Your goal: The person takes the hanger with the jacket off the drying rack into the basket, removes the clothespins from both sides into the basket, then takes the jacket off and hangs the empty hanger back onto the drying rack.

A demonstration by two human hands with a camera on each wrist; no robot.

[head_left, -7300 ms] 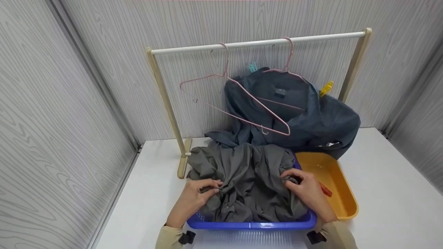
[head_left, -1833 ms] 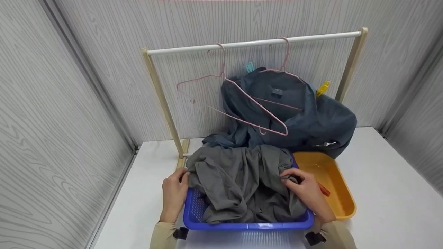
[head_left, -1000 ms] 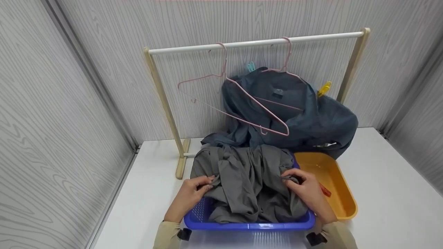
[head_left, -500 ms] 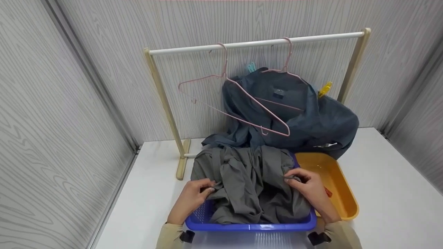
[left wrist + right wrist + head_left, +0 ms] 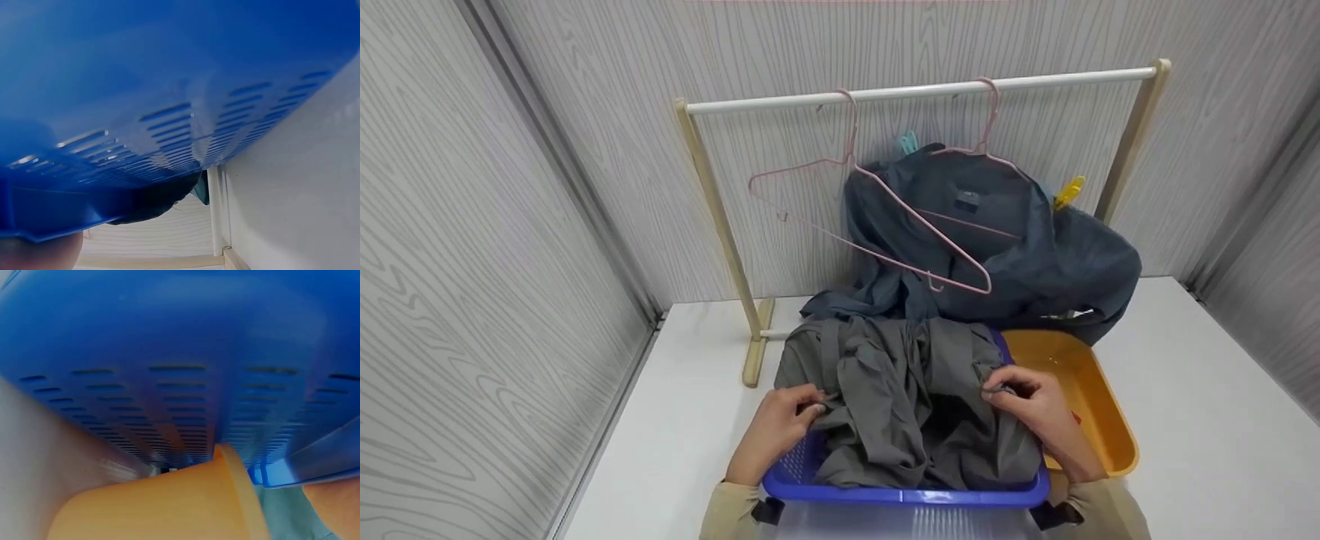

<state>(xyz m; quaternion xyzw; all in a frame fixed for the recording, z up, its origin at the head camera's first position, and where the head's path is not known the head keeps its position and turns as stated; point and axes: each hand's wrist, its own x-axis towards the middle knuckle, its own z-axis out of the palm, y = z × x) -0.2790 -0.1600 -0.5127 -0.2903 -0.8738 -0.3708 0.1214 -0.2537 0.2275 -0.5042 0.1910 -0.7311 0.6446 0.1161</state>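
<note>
A crumpled dark grey garment [image 5: 877, 405] lies in a blue plastic basket [image 5: 900, 496] in the head view. My left hand [image 5: 777, 424] pinches a fold at its left side between thumb and fingers. On the opposite side, my right hand [image 5: 1039, 409] pinches another edge of the cloth. Both wrist views are mostly filled by the slotted outer wall of the basket [image 5: 185, 84], with only a bit of each hand showing at the edge. What type of garment it is cannot be told from its folds.
Behind the basket stands a rack with a white rail [image 5: 922, 91]. An unfilled pink hanger [image 5: 870, 217] hangs there, beside a dark blue shirt [image 5: 1057, 255] on another hanger, with a yellow clothespin [image 5: 1069, 193] and a light blue clothespin [image 5: 909, 142]. A yellow tray [image 5: 1099, 405] sits right.
My left hand moved from the cloth's outer left edge inward to a fold nearer the middle, baring the basket's left side. My right hand kept its pinch and shifted slightly right.
</note>
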